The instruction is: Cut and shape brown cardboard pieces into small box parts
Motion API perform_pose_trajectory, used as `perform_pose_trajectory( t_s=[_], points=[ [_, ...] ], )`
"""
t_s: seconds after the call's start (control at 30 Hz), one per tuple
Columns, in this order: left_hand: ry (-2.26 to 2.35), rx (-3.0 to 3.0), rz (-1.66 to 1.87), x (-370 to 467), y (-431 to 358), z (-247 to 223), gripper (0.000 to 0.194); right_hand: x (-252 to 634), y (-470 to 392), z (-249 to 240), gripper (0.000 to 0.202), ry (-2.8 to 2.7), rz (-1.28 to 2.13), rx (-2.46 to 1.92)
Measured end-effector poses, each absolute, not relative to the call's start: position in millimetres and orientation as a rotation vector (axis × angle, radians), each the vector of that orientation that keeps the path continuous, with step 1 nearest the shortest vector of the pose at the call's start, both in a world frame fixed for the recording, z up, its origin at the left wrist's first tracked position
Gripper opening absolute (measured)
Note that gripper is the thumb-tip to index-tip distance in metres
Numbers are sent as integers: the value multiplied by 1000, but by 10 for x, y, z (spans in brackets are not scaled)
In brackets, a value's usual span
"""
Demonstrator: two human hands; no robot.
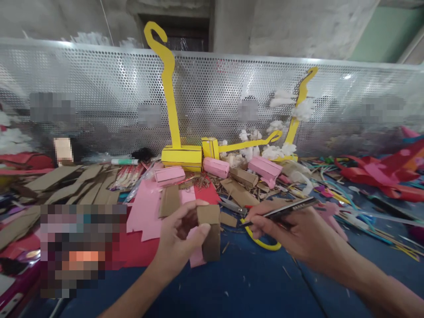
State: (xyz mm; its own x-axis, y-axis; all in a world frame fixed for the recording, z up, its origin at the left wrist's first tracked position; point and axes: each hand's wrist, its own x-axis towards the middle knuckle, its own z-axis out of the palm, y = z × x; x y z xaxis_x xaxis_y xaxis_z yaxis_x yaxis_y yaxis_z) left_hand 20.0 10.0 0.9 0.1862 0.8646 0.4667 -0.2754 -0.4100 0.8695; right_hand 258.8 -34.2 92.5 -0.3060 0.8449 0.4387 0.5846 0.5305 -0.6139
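Note:
Fingers and thumb of my left hand grip a small folded cardboard box, held upright over the blue table. A strip of pink paper shows below that hand. In my right hand is a slim dark craft knife, held like a pen with its tip pointing left toward the box, apart from it. Scissors with yellow handles lie behind and below the right hand, partly hidden by it. Beyond my left hand rest pink paper and a red sheet.
Yellow hooked paper shapes stand on yellow boxes before a perforated metal panel. Pink paper boxes and cardboard scraps lie mid-table. Cardboard strips are piled at left. Red paper ribbons and thin sticks lie at right.

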Motion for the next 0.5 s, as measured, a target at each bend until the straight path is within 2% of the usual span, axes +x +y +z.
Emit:
perform_pose_trajectory(
  t_s=[0.1, 0.33, 0.5],
  points=[
    [598, 1461, 1452, 213, 104, 5, 30, 2642, -370, 874, 22, -1870, 527, -1254],
    [562, 1526, 1426, 221, 93, -28, 32, 2470, -495, 1014, 19, -1739, 449, -1210],
    [575, 1533, 1397, 185, 97, -43, 35, 2346, -428, 1032, 21, -1682, 580, -1168]
  ],
)
